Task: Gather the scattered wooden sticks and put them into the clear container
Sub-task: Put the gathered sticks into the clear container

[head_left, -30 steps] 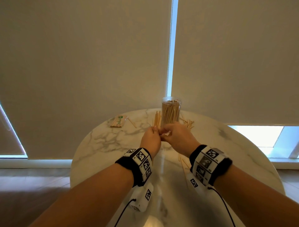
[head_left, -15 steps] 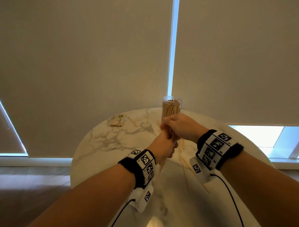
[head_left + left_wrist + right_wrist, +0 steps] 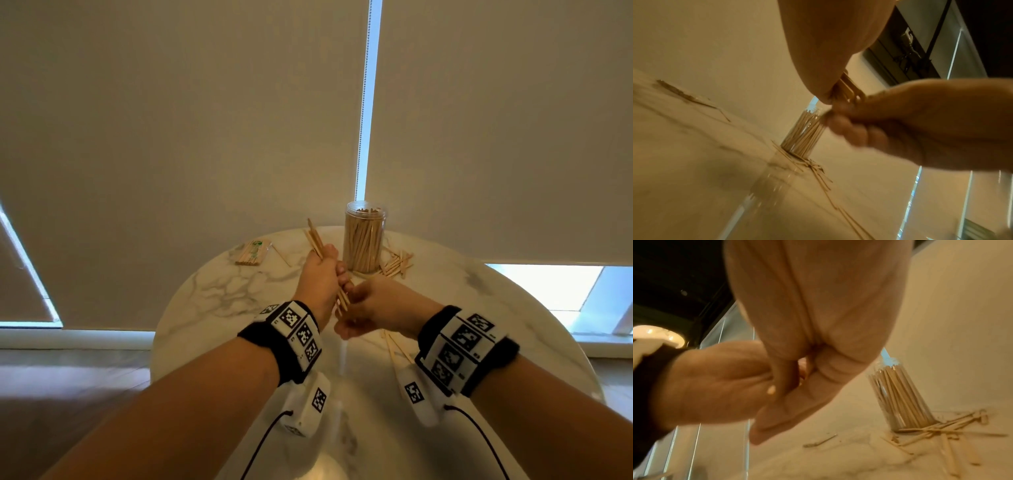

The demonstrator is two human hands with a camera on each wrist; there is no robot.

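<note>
A clear container [image 3: 364, 236], packed with upright wooden sticks, stands at the far middle of the round marble table [image 3: 239, 294]. My left hand [image 3: 325, 270] grips a bundle of sticks [image 3: 315, 240] just left of the container; the bundle slants up and away above the fist. My right hand [image 3: 356, 308] curls its fingers round the bundle's lower ends, close under the left hand. In the left wrist view the stick ends [image 3: 847, 88] show between both hands, with the container [image 3: 803, 134] behind them. Loose sticks [image 3: 397, 262] lie at the container's right foot.
A wrapped pack of sticks [image 3: 253, 253] and a single stick [image 3: 282, 257] lie at the far left of the table. A few more sticks [image 3: 394, 346] lie by my right wrist. Window blinds hang right behind the table.
My left hand has risen with the bundle from below the right hand to beside the container. My right hand has dropped from in front of the container to the bundle's lower end.
</note>
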